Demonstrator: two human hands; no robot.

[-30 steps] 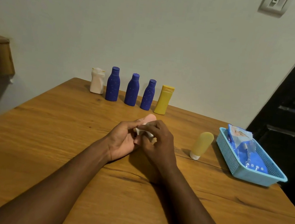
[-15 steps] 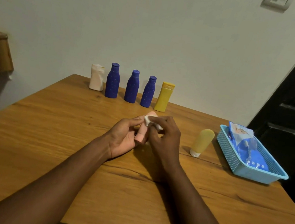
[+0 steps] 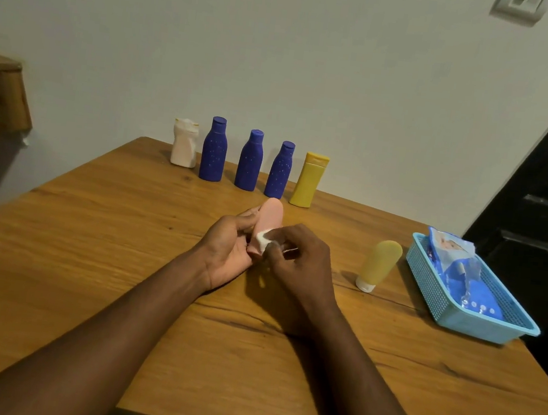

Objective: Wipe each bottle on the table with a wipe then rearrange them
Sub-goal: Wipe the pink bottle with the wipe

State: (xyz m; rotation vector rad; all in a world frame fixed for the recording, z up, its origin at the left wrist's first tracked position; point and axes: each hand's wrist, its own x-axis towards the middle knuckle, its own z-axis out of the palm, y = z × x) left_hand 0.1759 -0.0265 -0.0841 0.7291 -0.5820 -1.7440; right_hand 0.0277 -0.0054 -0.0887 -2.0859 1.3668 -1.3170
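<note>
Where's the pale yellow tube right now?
In the head view the pale yellow tube stands cap-down on the table, right of the right hand, just left of the blue basket.

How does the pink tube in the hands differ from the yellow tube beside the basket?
The pink tube is held in the left hand while the right hand presses a wipe to it; the yellow tube rests untouched on the table. Pink versus pale yellow. Both are rounded, soft-looking tubes.
</note>
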